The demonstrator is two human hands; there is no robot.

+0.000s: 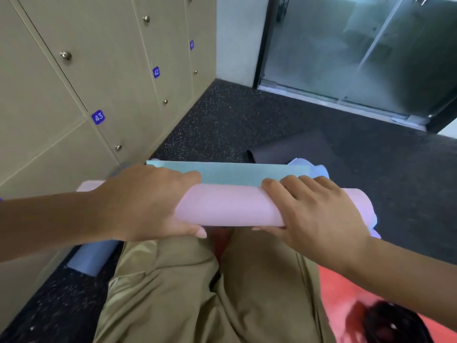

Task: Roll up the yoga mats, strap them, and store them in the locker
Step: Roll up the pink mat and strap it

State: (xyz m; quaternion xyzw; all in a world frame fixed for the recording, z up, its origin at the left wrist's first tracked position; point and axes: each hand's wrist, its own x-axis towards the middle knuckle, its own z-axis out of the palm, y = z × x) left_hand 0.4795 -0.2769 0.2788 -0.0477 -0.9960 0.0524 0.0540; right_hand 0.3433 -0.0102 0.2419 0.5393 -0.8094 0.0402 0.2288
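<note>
Khaki trousers [197, 293] of the person fill the near bottom of the view, knees bent over a red flat mat [346, 293] on the floor, with a dark tangle of straps or cord [390, 323] lying on that mat toward the bottom right corner; too blurred to tell which. Just above the knees, a pink rolled foam yoga mat [230, 204] lies crosswise, a light teal flap [230, 173] of its inner face showing along the far edge of the roll. Left hand [148, 201] curls round the roll near its left end, fingers over the top, thumb tip showing beneath: that grip is closed on the mat. Right hand [314, 209] does likewise near the right end, fingers laid over the top, thumb tucked under the roll. Pale lilac-blue material [319, 169] shows behind and below the right hand; whether it is part of the same mat, cannot tell. A blue rolled mat [91, 256] lies on the dark speckled rubber floor [222, 115] at left, beside the base of the lockers, below the left forearm. Beige metal lockers [74, 82] run along the left, doors closed, with round knobs and blue number tags reading 43 [98, 117] and 42 [156, 72]. A dark grey flat mat [291, 149] lies on the floor beyond the roll. Frosted glass sliding doors [358, 50] stand at the far right.
</note>
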